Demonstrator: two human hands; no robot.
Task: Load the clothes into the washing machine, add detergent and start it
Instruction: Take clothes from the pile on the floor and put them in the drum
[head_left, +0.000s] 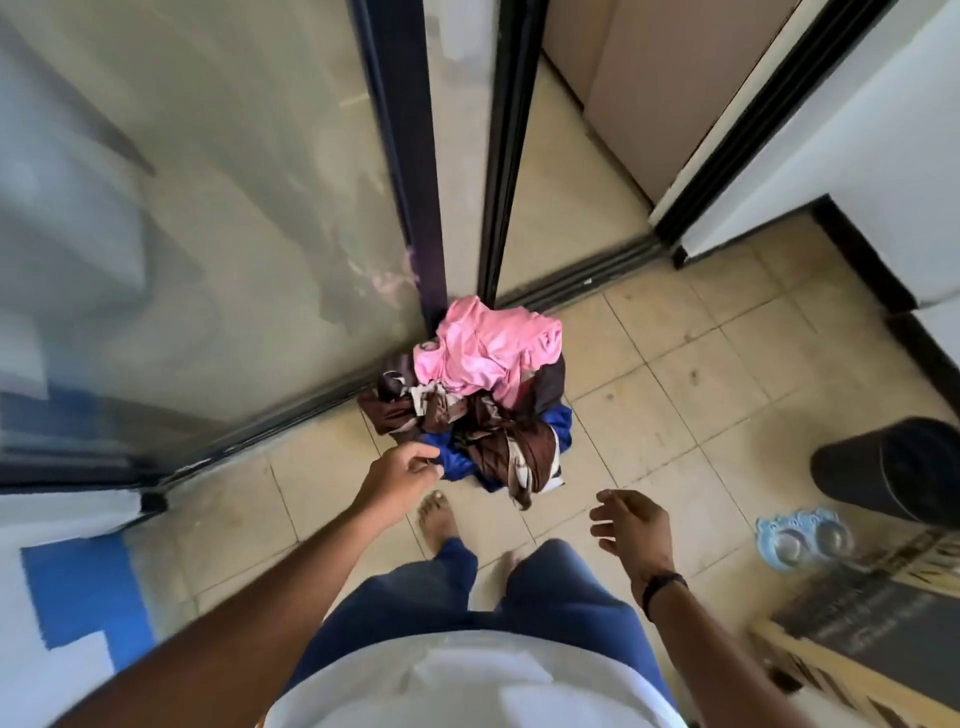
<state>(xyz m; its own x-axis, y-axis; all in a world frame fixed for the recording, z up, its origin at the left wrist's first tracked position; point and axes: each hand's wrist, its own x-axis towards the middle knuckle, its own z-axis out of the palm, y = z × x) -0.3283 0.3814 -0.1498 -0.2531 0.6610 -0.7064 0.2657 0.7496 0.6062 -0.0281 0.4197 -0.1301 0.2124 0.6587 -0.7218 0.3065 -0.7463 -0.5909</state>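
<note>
Now: head view, both hands reaching toward clothes pile on floor.

Clothes pile (pink on top, brown and blue beneath) lies on tiled floor at 12 o'clock from the feet, against the glass door track. Left hand, fingers loosely curled, at the pile's blue edge, grip unclear. Right hand spread, holding nothing, near pile. Black bin at 3 o'clock.

Tiled floor by a sliding glass door

Right of the door stands a dark bin; just below it lies a light blue double pet bowl, possibly plastic.
</note>
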